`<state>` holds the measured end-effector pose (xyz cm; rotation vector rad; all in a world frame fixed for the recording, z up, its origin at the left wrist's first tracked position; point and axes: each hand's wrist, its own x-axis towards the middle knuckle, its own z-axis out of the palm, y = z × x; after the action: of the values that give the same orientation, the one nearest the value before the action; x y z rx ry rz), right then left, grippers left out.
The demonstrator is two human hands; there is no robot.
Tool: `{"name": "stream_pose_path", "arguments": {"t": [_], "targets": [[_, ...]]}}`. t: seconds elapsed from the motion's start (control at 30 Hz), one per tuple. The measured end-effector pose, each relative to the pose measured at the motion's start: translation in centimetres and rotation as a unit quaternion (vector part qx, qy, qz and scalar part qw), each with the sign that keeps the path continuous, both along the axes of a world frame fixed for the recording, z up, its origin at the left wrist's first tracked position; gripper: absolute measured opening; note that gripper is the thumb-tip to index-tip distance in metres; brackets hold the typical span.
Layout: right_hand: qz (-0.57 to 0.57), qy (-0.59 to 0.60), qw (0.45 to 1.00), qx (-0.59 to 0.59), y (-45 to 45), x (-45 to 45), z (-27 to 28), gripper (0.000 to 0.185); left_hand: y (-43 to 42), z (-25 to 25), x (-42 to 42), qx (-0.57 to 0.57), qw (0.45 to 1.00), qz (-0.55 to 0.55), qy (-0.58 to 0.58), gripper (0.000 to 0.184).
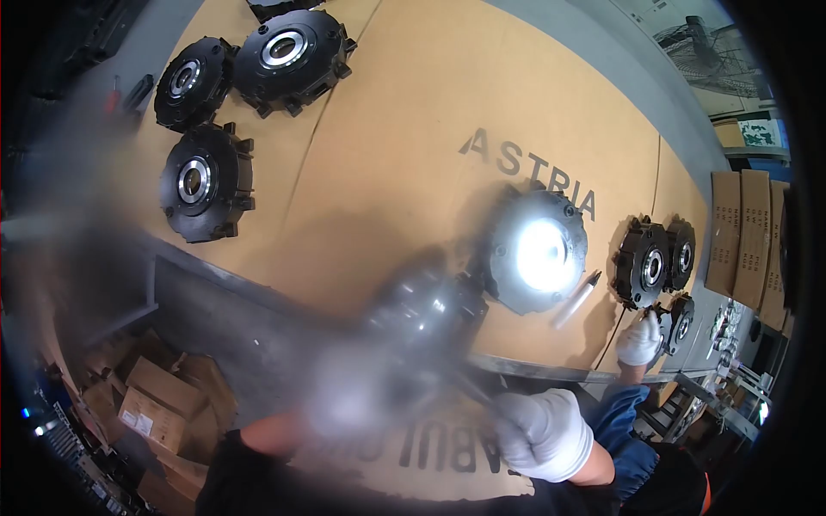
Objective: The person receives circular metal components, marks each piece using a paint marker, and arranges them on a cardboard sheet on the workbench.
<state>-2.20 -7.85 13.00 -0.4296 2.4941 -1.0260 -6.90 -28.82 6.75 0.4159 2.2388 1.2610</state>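
My left hand (344, 396), in a white glove, is smeared by a blur and its fingers do not show clearly. It lies against a dark, shiny rounded part (422, 305) over the table's front edge and seems to hold it. My right hand (546, 434), also white-gloved, is closed around a thin dark rod-like tool (473, 385) that points toward that part. Beyond them, a black round lugged housing (508, 288) lies on the cardboard, its centre washed out by glare. A pen-like marker (576, 301) rests beside it.
Several black housings with steel bearing centres (206, 182) lie at the left; more (641, 262) lie at the right. Another person's gloved hand (639, 340) touches one there. Cardboard (404, 112) covers the table. Boxes (155, 404) stand below left, flat cartons (753, 236) far right.
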Motion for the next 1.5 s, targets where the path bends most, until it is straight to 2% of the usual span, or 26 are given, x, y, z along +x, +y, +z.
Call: {"name": "stream_pose_path", "arguments": {"t": [0.13, 0.2, 0.23, 0.3, 0.4, 0.43, 0.5, 0.63, 0.67, 0.7, 0.73, 0.8, 0.97, 1.1, 1.17, 1.3, 1.37, 1.4, 1.47, 1.5], "targets": [[0.012, -0.017, 0.999, 0.043, -0.4, -0.5, 0.7, 0.016, 0.0, -0.1, 0.2, 0.012, 1.0, 0.007, 0.022, 0.036], [0.129, 0.048, 0.985, 0.107, -0.4, -0.5, 0.6, 0.016, 0.1, -0.2, 0.3, 0.021, 0.999, 0.011, 0.039, 0.036], [0.128, 0.049, 0.985, 0.108, -0.6, -0.3, 0.6, 0.016, 0.2, -0.2, 0.4, 0.022, 0.999, 0.014, 0.042, 0.036], [0.043, -0.065, 0.987, 0.14, -1.2, 0.5, 0.3, 0.018, 0.2, -0.3, 0.2, 0.023, 0.999, 0.021, 0.034, 0.036], [0.017, -0.021, 0.987, 0.159, -1.9, 2.1, -2.3, 0.02, 0.3, 0.0, 0.4, 0.021, 0.999, 0.031, 0.006, 0.035], [0.013, -0.017, 0.987, 0.159, -1.9, 2.2, -2.0, 0.02, 0.3, 0.1, 0.6, 0.036, 0.997, 0.068, -0.026, 0.035], [-0.047, -0.249, 0.961, 0.111, -3.4, -1.3, 1.1, 0.02, 0.4, 0.2, 0.8, 0.049, 0.992, 0.103, -0.052, 0.035], [-0.035, -0.183, 0.98, 0.076, -3.1, -2.0, 2.1, 0.021, 0.1, -0.6, 0.9, 0.091, 0.988, 0.01, -0.126, 0.037], [-0.055, -0.11, 0.992, 0.037, -2.7, -1.9, 2.2, 0.02, 0.3, -0.5, 1.2, 0.03, 0.997, 0.0, 0.073, 0.035], [-0.073, -0.04, 0.997, -0.004, -2.3, -1.7, 2.2, 0.019, 0.3, -0.4, 1.2, 0.028, 0.997, 0.003, 0.072, 0.035], [-0.094, 0.003, 0.995, -0.018, -1.8, -1.2, 2.0, 0.014, 0.2, -0.3, 1.3, 0.033, 0.999, 0.042, 0.003, 0.034], [-0.101, -0.032, 0.994, -0.01, -1.6, -0.9, 2.2, 0.011, 0.2, -0.1, 1.2, 0.045, 0.984, 0.116, -0.128, 0.034], [-0.104, -0.155, 0.982, -0.015, -1.5, -0.9, 2.1, 0.007, -0.1, -0.5, 1.4, 0.093, 0.982, 0.113, -0.12, 0.032], [-0.101, -0.193, 0.975, -0.036, -1.8, -1.2, 1.9, 0.007, 0.0, -0.4, 1.4, 0.084, 0.986, 0.112, -0.096, 0.033], [-0.067, -0.097, 0.993, -0.024, -1.7, -1.1, 1.4, 0.009, 0.0, -0.3, 1.2, 0.083, 0.986, 0.112, -0.09, 0.033], [-0.044, -0.135, 0.99, -0.012, -1.4, -2.0, 1.6, 0.014, -0.1, -0.1, 1.1, 0.041, 0.993, 0.085, -0.075, 0.036], [-0.013, -0.052, 0.996, -0.071, -1.0, -2.3, 1.0, 0.017, -0.1, -0.3, 1.4, 0.04, 0.993, 0.091, -0.066, 0.037], [-0.013, -0.05, 0.996, -0.07, -1.2, -2.3, 1.1, 0.017, -0.1, -0.4, 1.5, 0.051, 0.991, 0.108, -0.065, 0.039], [0.032, 0.025, 0.994, 0.098, -2.0, -2.1, 1.5, 0.019, -0.1, -0.5, 1.7, 0.062, 0.989, 0.124, -0.058, 0.041], [0.032, 0.029, 0.994, 0.098, -2.2, -2.0, 1.6, 0.019, -0.2, -0.7, 1.8, 0.065, 0.988, 0.138, -0.024, 0.042]]}}
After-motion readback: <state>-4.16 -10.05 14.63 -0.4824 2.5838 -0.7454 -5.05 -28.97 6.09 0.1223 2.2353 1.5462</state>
